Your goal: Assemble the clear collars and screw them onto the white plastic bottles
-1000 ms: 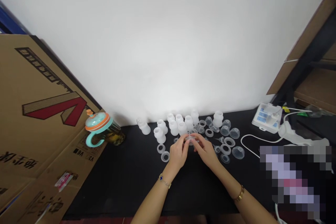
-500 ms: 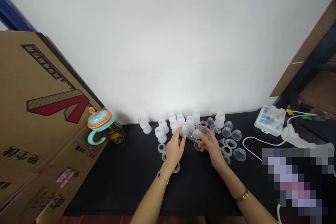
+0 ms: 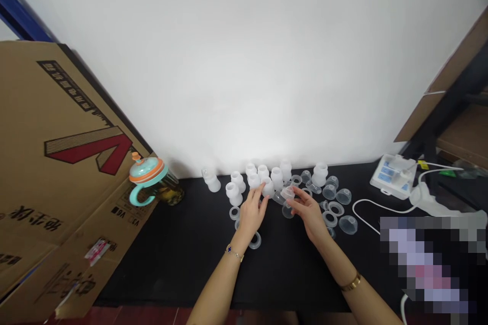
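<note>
White bottles (image 3: 234, 194) stand in a cluster near the wall on the black table. My left hand (image 3: 253, 210) has its fingers apart and reaches to the near side of a white bottle (image 3: 268, 187), with nothing held between thumb and fingers. My right hand (image 3: 307, 210) pinches a clear nipple piece (image 3: 287, 192) between thumb and fingertips, just right of that bottle. Below it lies a clear round piece (image 3: 287, 210). Clear rings (image 3: 336, 208) and clear domed caps (image 3: 348, 224) are spread to the right of my right hand. Another ring (image 3: 255, 240) lies by my left wrist.
One bottle with a clear top (image 3: 211, 180) stands apart at the left. A teal-lidded jug (image 3: 154, 180) stands beside a large cardboard box (image 3: 87, 188). At the right are a white power strip box (image 3: 392, 176), a white cable (image 3: 371, 203) and a blurred-out patch.
The fingers of my right hand have closed around the clear nipple piece, which now sits more upright. My left hand has shifted slightly down and left, its fingers still apart.
</note>
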{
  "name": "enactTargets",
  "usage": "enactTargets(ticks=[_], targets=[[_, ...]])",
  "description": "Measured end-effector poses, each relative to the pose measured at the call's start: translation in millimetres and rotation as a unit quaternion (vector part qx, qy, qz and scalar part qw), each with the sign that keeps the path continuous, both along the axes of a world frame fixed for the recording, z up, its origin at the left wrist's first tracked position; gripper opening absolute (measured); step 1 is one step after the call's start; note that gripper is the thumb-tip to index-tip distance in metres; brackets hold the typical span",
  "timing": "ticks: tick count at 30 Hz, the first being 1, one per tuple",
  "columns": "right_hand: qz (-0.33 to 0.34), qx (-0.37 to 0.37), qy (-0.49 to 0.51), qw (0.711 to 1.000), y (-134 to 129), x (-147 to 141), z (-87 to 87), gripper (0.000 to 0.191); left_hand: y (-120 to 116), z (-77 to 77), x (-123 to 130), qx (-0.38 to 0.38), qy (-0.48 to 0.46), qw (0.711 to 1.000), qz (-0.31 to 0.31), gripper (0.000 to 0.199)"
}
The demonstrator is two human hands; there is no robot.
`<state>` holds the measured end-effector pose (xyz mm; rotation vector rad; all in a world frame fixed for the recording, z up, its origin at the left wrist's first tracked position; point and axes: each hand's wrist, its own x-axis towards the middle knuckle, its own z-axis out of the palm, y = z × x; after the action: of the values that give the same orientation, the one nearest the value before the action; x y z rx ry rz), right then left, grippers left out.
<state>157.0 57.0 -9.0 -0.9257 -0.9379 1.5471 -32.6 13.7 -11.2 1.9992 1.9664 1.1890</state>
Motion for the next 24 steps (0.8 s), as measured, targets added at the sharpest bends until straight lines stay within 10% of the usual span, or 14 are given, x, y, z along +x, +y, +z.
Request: enactTargets(ticks=[24], targets=[[-0.012, 0.017, -0.005, 1.0, -1.9, -1.2, 2.7, 0.052, 2.6, 11.3, -7.7, 0.114, -0.32, 0.939, -0.051, 0.022]])
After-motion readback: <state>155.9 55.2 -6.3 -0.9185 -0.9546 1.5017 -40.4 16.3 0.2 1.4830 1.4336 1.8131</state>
